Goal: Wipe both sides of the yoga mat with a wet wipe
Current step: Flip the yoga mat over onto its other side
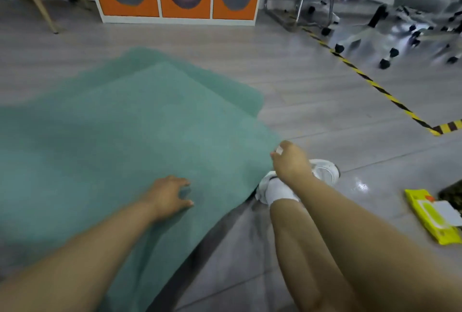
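The green yoga mat (120, 137) lies partly folded on the floor (312, 102), its right corner pinched by the right hand (291, 161), while the left hand (170, 195) rests on it with spread, slightly bent fingers, holding nothing.

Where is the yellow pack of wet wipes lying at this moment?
In the head view, the yellow pack of wet wipes lies on the grey floor at the far right, beyond the right hand and away from the green yoga mat.

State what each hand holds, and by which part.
The right hand pinches the green yoga mat at its lifted right edge. The left hand holds nothing; its spread fingers rest on the mat's surface.
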